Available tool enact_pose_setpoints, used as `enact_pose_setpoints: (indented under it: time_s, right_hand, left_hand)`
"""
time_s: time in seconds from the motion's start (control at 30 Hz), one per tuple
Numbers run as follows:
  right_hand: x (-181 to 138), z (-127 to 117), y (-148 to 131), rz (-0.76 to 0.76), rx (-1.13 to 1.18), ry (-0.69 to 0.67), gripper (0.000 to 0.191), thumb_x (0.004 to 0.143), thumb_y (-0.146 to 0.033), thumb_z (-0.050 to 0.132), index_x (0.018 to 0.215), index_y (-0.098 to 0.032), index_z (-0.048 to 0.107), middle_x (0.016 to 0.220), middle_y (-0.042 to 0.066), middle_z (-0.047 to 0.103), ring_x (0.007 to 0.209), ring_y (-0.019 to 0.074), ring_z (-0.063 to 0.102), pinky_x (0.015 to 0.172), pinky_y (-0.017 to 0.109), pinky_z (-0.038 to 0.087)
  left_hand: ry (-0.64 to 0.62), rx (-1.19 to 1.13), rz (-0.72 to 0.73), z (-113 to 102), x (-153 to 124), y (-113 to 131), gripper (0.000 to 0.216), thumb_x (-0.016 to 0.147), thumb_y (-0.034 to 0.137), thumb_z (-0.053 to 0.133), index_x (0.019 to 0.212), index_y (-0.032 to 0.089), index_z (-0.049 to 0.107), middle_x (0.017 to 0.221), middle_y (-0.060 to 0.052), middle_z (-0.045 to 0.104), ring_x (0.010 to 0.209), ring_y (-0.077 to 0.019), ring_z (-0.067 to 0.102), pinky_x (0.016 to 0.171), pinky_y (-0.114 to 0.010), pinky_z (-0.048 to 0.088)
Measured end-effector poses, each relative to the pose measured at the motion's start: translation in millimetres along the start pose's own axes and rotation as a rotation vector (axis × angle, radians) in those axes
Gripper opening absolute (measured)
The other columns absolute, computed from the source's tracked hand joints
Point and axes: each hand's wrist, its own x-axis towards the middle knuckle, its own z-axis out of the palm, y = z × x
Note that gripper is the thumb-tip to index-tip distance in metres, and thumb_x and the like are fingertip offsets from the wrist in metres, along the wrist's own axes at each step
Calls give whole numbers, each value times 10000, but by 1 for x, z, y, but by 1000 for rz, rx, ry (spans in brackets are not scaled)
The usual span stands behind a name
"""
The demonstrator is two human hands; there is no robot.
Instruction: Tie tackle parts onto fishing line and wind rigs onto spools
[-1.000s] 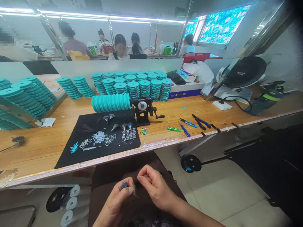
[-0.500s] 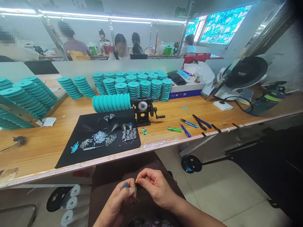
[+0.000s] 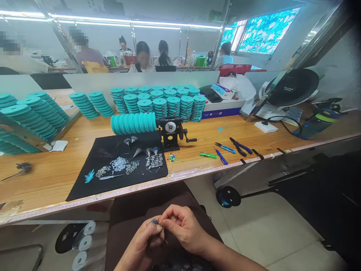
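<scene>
Over the dark cloth on my lap, my left hand (image 3: 145, 238) is closed round a small bunch of thin blue-grey pieces (image 3: 153, 221), whose tips stick out above the thumb. My right hand (image 3: 183, 229) is closed in a pinch, thumb and forefinger meeting the left fingertips. What lies in that pinch is too small and hidden to name. Ahead of both hands, a black mat (image 3: 84, 190) on the bench carries small heaps of metal parts, grey cylinders (image 3: 155, 162), light blue bits (image 3: 119, 163) and fine wire bundles.
A hand-cranked winder (image 3: 170, 131) holds a row of turquoise spools (image 3: 134, 123). More spool stacks (image 3: 159, 107) stand behind it. Pliers (image 3: 240, 146), blue snips (image 3: 225, 147) and a green tool (image 3: 208, 155) lie to the right, below a fan (image 3: 291, 90). Several people sit beyond the partition.
My right hand has come in slightly against the left, closing the small gap between their fingertips. The left hand has shifted a little right and turned, showing less of the bunch.
</scene>
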Motion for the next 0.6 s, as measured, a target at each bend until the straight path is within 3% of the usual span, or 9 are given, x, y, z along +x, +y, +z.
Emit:
enact_pose_setpoints:
  time_s: [0.1, 0.2, 0.3, 0.4, 0.6]
  right_hand:
    - [1, 4, -6, 69, 197, 8, 417, 781, -554, 699, 766, -149, 601, 633, -7, 599, 581, 116, 557, 593, 241, 434]
    - [2, 5, -12, 50, 173, 104, 430, 766, -564, 711, 726, -154, 589, 667, -11, 583, 635, 112, 539, 640, 236, 433]
    - [1, 3, -11, 22, 75, 156, 399, 811, -544, 673, 758, -155, 598, 675, -16, 554, 624, 104, 488, 606, 222, 408]
    - [-1, 3, -6, -1, -39, 192, 358, 865, -500, 624, 781, -155, 589, 613, -50, 445, 549, 83, 360, 502, 203, 312]
    - [-6, 15, -3, 16, -184, 178, 241, 907, -388, 572, 831, -162, 605, 595, -60, 412, 513, 79, 337, 453, 204, 248]
  left_hand:
    - [-83, 46, 29, 0, 2, -1, 253, 716, 358, 694, 637, 170, 544, 570, 65, 296, 535, -96, 208, 492, -217, 247]
    - [-136, 272, 206, 0, 2, 3, 346, 694, 473, 741, 755, 177, 573, 628, 46, 371, 578, -115, 290, 525, -223, 295]
    - [1, 594, 360, 4, -1, 11, 319, 733, 463, 732, 816, 186, 596, 662, 26, 462, 621, -138, 390, 577, -230, 355]
    - [165, 802, 439, 6, -5, 18, 246, 822, 419, 639, 740, 189, 606, 659, -3, 552, 635, -164, 482, 610, -246, 400]
    - [261, 927, 488, -15, -7, 11, 226, 698, 403, 753, 629, 211, 656, 581, -1, 583, 549, -164, 514, 533, -231, 417]
